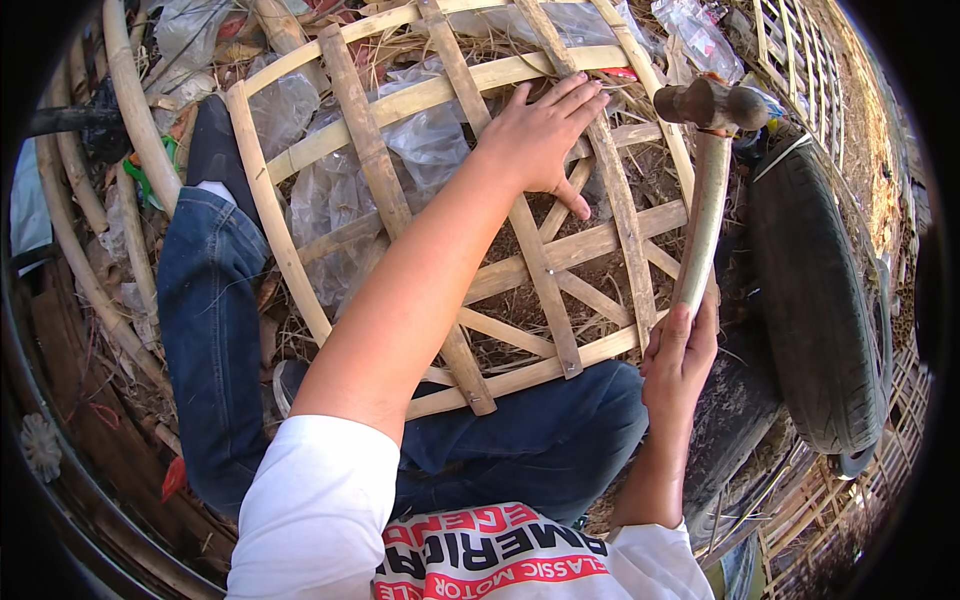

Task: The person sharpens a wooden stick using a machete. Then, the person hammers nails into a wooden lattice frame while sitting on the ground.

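A lattice of pale bamboo strips [372, 153] lies across my legs and the littered ground, its strips crossing in a grid with a few diagonals. Nail heads show at some of the lower crossings. My left hand [540, 135] rests on the upper right part of the lattice, fingers spread, the thumb pointing down to the right. In my right hand [683, 352] is a hammer, its fingers wrapped round the lower handle. The hammer [708, 200] stands upright at the lattice's right edge, with a rusty head at the top of a pale handle.
Two black tires [815, 300] stand and lie close on the right. Curved wooden poles [135, 100] run along the left. Clear plastic sheets [425, 130] and dry straw lie under the lattice. Another woven bamboo panel [805, 55] is at the upper right.
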Motion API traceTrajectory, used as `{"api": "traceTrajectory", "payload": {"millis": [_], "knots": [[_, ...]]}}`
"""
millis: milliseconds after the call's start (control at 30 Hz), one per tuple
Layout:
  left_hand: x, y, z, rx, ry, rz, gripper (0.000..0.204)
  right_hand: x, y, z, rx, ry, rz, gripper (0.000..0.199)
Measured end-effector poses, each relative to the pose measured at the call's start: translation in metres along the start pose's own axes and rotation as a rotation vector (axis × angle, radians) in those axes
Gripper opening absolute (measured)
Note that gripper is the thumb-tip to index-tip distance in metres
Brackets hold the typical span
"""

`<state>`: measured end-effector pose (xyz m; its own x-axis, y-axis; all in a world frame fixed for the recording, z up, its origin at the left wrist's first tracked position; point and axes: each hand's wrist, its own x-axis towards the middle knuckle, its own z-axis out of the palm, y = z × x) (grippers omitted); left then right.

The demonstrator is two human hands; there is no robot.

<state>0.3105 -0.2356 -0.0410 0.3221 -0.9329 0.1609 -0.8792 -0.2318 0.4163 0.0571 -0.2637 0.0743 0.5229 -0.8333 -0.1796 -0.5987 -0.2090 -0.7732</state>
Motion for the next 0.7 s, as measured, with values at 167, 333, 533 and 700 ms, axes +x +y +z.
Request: {"api": "traceTrajectory", "payload": {"millis": [167, 333, 533, 700], "knots": [[0.003, 0.002, -0.003, -0.002, -0.006, -0.004, 0.132, 0.006, 0.025, 0.012, -0.100, -0.128, 0.128, 0.029], [0.003, -0.001, 0.000, 0.001, -0.001, 0.006, 0.133, -0.002, 0.006, 0.003, -0.049, -0.057, 0.112, 0.029], [0.003, 0.000, 0.003, 0.016, 0.005, 0.026, 0.128, 0.003, 0.007, 0.025, -0.145, -0.053, -0.009, 0.024], [0.002, -0.003, 0.003, 0.033, 0.027, 0.053, 0.128, -0.002, 0.013, 0.023, -0.098, -0.089, 0.092, 0.026]]}}
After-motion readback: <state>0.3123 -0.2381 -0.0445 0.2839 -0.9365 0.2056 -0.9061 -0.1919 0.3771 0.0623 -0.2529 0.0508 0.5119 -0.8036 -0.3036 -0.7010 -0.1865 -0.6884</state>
